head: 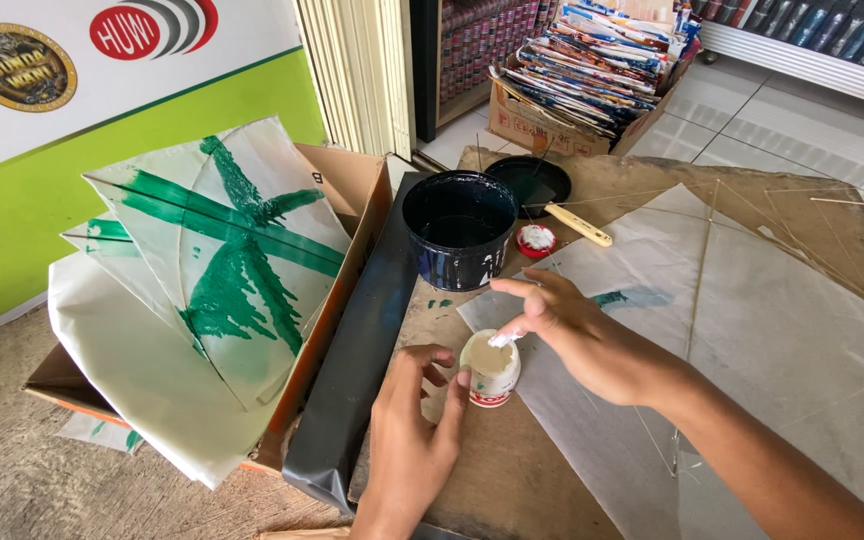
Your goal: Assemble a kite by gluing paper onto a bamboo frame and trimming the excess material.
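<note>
left hand (407, 440): we are steadying the small white glue pot (490, 368) with it, fingers curled partway round the pot's left side, thumb up near the rim, hand entering from 6 o'clock.
right hand (562, 320): we are reaching in from 4 o'clock, index finger dipping at the pot's open mouth, white paste on the fingertip; the other fingers are half spread and holding nothing.
glue pot: standing upright on the brown bench (492, 470), near the middle of the view, lid off, pale paste inside, red print low on its wall.
paint bucket (460, 228): dark blue-black, open, sitting at 12 o'clock from the pot, just beyond our right hand.
bucket lid (530, 182): black, lying flat at 1 o'clock behind the bucket.
red cap (536, 240): small, white smear inside, lying just right of the bucket.
wooden stick (578, 224): pale handle lying at 1 o'clock, touching near the lid's edge.
kite on bench (752, 330): white paper over thin bamboo struts, spreading from 2 to 5 o'clock under our right forearm, small green mark near the wrist.
finished kites (217, 270): white with green brushed crosses, stacked tilted in a cardboard box (352, 185) at 9 o'clock.
box of packets (592, 75): colourful flat packets crammed in a carton at 12 to 1 o'clock on the tiled floor.
</note>
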